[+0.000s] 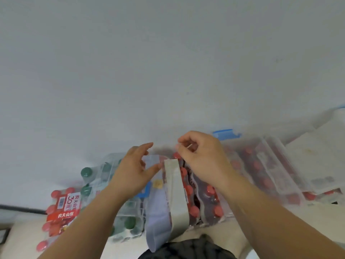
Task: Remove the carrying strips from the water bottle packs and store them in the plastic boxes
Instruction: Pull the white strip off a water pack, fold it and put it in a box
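Observation:
A wide grey carrying strip (175,187) runs lengthwise over a shrink-wrapped pack of red-capped water bottles (190,191) in front of me. My left hand (130,172) is spread at the strip's far end, its thumb tip touching the strip's edge. My right hand (203,161) hovers just right of that end with fingers curled, thumb and forefinger pinching what looks like the strip's thin clear end; blur hides the contact. A clear plastic box (270,165) with a blue latch (225,133) stands to the right and holds red-capped bottles.
A pack of green-capped bottles (104,174) lies left of the middle pack, and a red-labelled pack (61,208) lies further left. A white lid (317,156) rests on the boxes at the right. A plain wall (168,62) rises close behind everything.

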